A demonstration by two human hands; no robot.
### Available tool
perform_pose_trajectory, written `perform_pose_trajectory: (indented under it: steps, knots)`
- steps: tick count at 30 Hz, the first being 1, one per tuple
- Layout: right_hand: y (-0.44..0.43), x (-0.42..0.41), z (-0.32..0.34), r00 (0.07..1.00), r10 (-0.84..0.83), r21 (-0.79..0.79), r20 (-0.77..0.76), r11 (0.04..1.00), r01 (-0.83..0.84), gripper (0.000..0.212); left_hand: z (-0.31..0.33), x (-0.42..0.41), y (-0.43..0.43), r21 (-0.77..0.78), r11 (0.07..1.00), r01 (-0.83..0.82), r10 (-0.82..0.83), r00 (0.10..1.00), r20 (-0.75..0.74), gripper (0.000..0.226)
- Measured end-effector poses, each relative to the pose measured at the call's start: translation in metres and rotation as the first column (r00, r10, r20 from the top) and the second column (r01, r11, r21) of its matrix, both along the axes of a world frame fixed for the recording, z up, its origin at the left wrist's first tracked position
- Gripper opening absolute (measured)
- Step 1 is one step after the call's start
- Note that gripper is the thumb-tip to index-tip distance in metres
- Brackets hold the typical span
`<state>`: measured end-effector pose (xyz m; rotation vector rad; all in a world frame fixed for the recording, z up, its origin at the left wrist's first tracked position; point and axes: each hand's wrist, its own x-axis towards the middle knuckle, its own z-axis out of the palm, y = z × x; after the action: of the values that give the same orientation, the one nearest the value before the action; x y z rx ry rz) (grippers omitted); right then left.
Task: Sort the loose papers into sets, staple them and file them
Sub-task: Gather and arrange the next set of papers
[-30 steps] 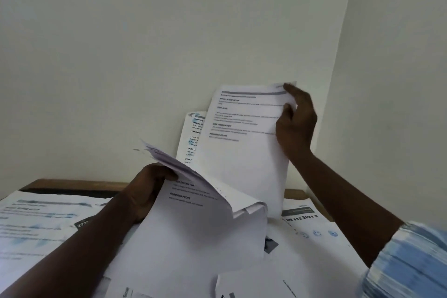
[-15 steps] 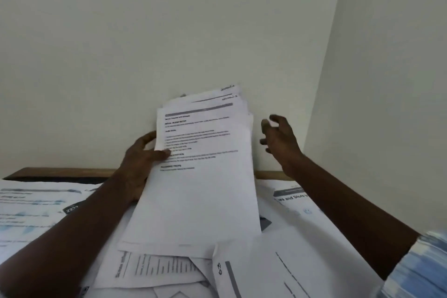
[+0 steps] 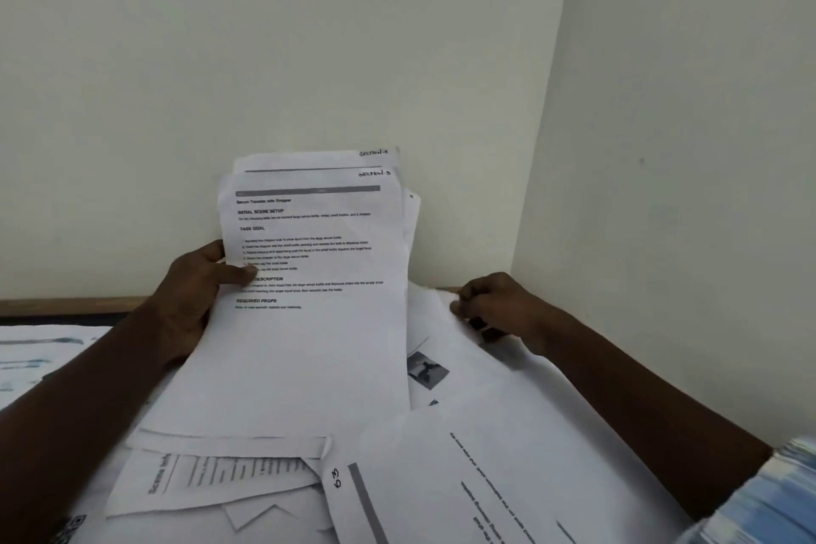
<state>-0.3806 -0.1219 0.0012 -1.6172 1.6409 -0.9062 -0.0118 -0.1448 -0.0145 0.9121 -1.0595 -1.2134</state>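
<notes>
My left hand (image 3: 196, 283) grips a stack of printed sheets (image 3: 309, 300) by its left edge, thumb on the front page, and holds it upright above the table. Handwritten section labels show at the top right corners of the sheets behind. My right hand (image 3: 494, 307) is low at the right, fingers curled, pinching the corner of a loose white sheet (image 3: 446, 322) that lies on the pile. Something small and dark shows under its fingers; I cannot tell what it is.
Loose papers cover the table: a sheet marked 63 (image 3: 463, 477) at the front right, a folded form (image 3: 212, 477) at the front, more sheets at the left (image 3: 39, 358). The table's wooden back edge (image 3: 66, 305) meets the wall; a room corner stands at the right.
My right hand let go of the raised sheet, which now sits on the stack, and dropped to the loose sheet at the right. My left hand raised and squared the stack upright.
</notes>
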Motion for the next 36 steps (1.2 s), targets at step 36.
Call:
perform_pose_trajectory:
  steps: [36]
  knots:
    - [0.006,-0.005,0.004,0.917,0.170,-0.409,0.360,0.913,-0.009,0.069,-0.001,-0.002,0.001,-0.047,0.999,0.021,-0.022,0.999,-0.023,0.052]
